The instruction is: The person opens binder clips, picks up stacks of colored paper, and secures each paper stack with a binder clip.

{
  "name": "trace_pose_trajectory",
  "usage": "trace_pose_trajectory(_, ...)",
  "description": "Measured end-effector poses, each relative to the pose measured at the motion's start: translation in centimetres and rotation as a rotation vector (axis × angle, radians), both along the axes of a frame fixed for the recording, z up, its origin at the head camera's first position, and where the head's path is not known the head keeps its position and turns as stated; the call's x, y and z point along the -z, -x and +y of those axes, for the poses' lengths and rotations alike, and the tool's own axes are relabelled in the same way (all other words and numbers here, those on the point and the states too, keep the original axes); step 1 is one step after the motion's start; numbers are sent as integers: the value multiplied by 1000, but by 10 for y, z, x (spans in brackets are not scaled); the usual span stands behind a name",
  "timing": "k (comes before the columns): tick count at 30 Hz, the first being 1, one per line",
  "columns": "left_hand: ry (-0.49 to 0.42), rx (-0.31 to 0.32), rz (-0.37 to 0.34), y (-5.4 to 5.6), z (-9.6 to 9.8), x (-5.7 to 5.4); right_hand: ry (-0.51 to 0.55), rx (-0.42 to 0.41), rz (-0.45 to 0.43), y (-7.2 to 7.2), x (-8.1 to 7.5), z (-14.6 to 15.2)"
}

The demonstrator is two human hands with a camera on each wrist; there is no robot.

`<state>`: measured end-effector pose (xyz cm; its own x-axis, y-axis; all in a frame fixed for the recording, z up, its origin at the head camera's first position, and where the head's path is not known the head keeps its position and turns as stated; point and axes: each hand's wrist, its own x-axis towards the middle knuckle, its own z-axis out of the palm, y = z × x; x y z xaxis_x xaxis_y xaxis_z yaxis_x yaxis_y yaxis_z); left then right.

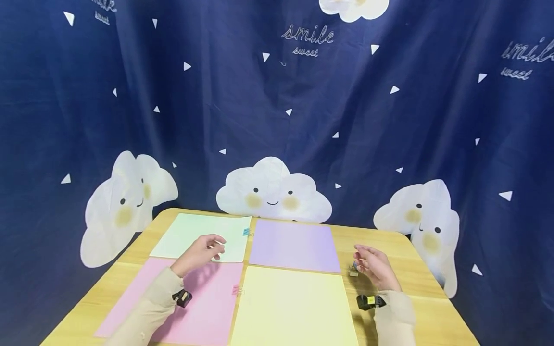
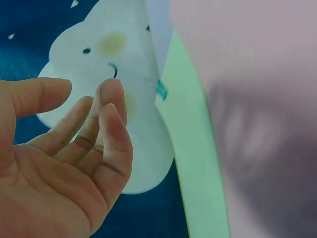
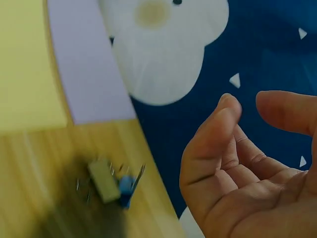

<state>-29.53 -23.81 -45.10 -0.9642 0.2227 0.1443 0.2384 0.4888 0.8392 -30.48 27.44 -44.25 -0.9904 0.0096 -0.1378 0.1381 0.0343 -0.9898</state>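
My left hand (image 1: pixel 201 252) hovers over the border of a green sheet (image 1: pixel 190 228) and a pink sheet (image 1: pixel 212 307). Its fingers are loosely bent, with nothing between them in the left wrist view. A teal binder clip (image 1: pixel 246 231) sits on the green sheet's right edge, and a pink binder clip (image 1: pixel 235 290) on the pink sheet's. Over the table's right side hangs my right hand (image 1: pixel 376 266), fingers loosely curled and holding nothing. Close beside it, a yellow binder clip (image 3: pixel 104 181) and a blue binder clip (image 3: pixel 127 191) lie together on the wood.
A purple sheet (image 1: pixel 294 245) lies at the back centre, and a yellow sheet (image 1: pixel 296 307) in front of it. The wooden table (image 1: pixel 433 307) reaches a dark blue curtain (image 1: pixel 277 96) printed with clouds. Each wrist wears a small black camera.
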Motion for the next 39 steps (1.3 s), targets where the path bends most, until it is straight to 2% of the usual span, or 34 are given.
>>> trace_pose_trajectory(4, 25, 50, 24, 1, 15, 6, -95, 31, -32, 3, 9, 5)
trace_pose_trajectory(9, 80, 78, 54, 2, 30, 10, -212, 54, -58, 1, 18, 11)
trace_pose_trajectory(14, 138, 91, 59, 3, 37, 14, -301, 62, -59, 3, 25, 16)
trace_pose_trajectory(19, 231, 143, 75, 0, 44, 15, -378, 68, -34, 6, 31, 19)
trace_pose_trajectory(24, 343, 208, 135, -2, 54, 14, -522, 55, 45, 5, 34, 16)
trace_pose_trajectory(30, 382, 266, 141, 3, 63, 16, -736, 22, 190, 7, 31, 7)
trace_pose_trajectory(34, 392, 314, 128, 5, 69, 18, -751, -19, 211, 9, 34, 2)
trace_pose_trajectory(39, 439, 333, 116, 1, 77, 18, -715, -38, 182, 11, 37, -1)
